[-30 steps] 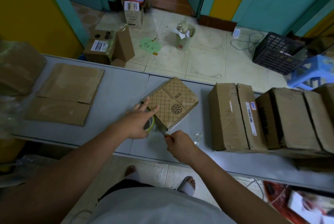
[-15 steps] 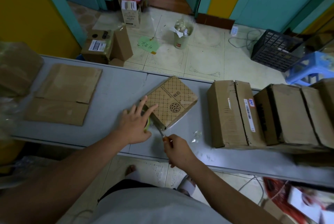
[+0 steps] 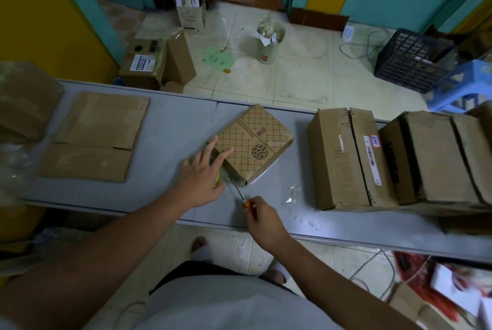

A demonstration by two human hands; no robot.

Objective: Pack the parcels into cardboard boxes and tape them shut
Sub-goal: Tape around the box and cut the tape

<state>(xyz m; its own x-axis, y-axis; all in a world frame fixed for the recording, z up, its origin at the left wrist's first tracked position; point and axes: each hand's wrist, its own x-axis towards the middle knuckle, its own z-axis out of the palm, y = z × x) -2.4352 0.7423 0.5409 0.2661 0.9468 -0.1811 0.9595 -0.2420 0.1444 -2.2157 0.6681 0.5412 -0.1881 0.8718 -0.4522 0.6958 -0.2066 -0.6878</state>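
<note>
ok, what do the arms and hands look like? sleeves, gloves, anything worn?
Both forearms, left and right, are bare: no sleeves show. The left hand and right hand have no gloves, and no watch, ring or band is visible. A light grey top shows at the bottom of the view.
</note>
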